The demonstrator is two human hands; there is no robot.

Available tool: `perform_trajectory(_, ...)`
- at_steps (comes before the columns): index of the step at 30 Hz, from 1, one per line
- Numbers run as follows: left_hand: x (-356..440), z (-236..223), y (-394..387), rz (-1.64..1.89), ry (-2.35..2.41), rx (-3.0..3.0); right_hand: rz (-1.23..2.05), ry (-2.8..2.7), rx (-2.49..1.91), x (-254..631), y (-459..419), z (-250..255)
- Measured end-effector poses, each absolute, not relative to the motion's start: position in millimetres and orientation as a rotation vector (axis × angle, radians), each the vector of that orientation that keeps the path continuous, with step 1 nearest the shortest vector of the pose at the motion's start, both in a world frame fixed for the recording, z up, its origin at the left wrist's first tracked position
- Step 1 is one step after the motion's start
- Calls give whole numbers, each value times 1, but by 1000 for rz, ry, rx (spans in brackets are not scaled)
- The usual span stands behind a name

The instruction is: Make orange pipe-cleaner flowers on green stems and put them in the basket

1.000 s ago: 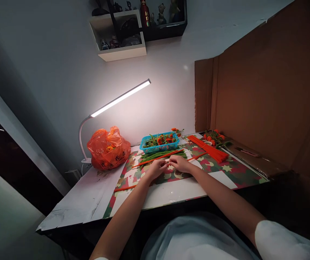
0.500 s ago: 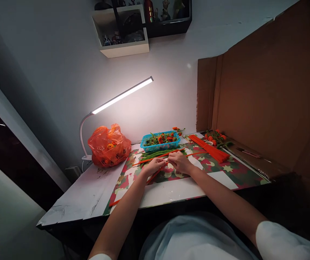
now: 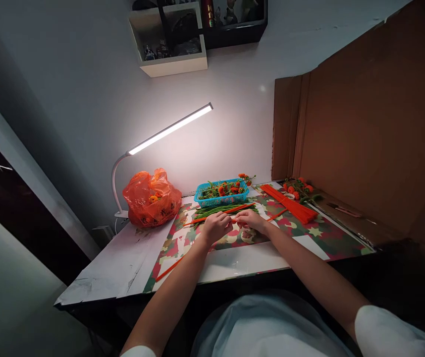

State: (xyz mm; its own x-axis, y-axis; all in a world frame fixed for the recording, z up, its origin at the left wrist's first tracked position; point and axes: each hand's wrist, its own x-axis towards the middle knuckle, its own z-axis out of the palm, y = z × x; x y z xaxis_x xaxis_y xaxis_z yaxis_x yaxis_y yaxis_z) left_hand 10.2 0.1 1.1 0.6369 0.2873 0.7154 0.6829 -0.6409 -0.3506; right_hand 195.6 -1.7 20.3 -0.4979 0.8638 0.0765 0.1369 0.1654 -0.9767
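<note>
A: What do you have at your fingertips?

B: A thin orange strip (image 3: 234, 220), just above the middle of your bench (image 3: 119, 270). Your left grip (image 3: 217, 227) and right grip (image 3: 251, 220) are both pinched on it, near each other; the finer hold is too small to make out. An orange length (image 3: 168, 269) shows beyond your left forearm, but you cannot tell whether it is the same strip.

A: And around that?

B: Just behind your hands lie green stems (image 3: 207, 212), and to their right a bundle of orange strips (image 3: 290, 204). Under them you have a camouflage sheet (image 3: 341, 240) with stars. A lit lamp (image 3: 171, 130) stands at your left before a pale wall (image 3: 242, 119); a cardboard panel (image 3: 349, 134) closes your right.

A: Your containers?

B: Your blue basket (image 3: 222, 201) holds orange flowers (image 3: 223, 190) on green stalks. Left of it, your orange bag (image 3: 149, 213) shows yellow-orange flowers (image 3: 155, 198). Above you, a white shelf box (image 3: 177, 67) holds small figures (image 3: 149, 52).
</note>
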Motion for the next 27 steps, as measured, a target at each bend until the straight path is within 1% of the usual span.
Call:
perform_trajectory(6,11,0,-1,-799,-760,-2218,1499,-1720,-876,197,-3,23)
perform_trajectory(14,12,3,-3,-754,-781,-2239,1512,-1739,-937,194,-1,22)
perform_trajectory(22,12,-2,2,-675,-894,-2297,1336,-1754,-1197,184,3,17)
perform_trajectory(27,14,-2,2,-684,-945,-2321,1248,-1777,-1227,182,3,16)
